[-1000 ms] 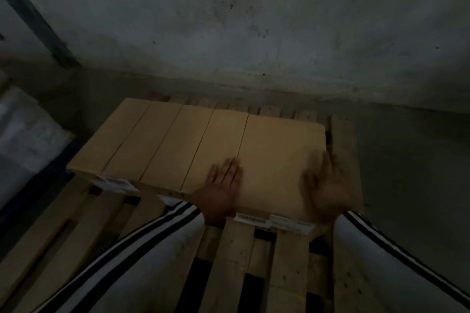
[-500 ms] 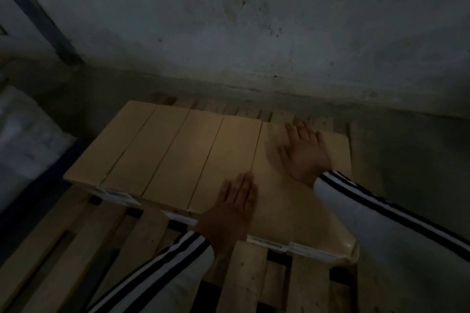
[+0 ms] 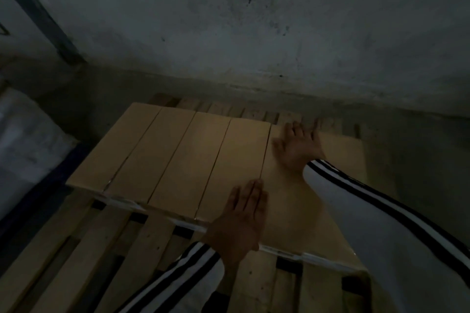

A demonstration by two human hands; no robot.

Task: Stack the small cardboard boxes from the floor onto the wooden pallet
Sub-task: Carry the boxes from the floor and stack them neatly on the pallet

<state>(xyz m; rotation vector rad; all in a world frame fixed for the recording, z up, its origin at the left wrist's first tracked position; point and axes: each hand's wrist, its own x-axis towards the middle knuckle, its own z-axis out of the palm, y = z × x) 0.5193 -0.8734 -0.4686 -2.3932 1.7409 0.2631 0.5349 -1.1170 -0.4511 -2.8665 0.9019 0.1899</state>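
Cardboard: five boxes (image 3: 183,160) in a row, side by side and touching, on the wooden pallet (image 3: 76,256), at its far end near the wall (image 3: 254,20). Both hands are on the rightmost box (image 3: 292,211). My left hand (image 3: 239,221) lies flat, fingers straight, at its near left corner, fingertips at the seam with the neighbouring box. My right hand (image 3: 298,145) lies flat, fingers spread, at its far end. Neither grips anything. White bundle (image 3: 25,140) at left; can't tell what it is.
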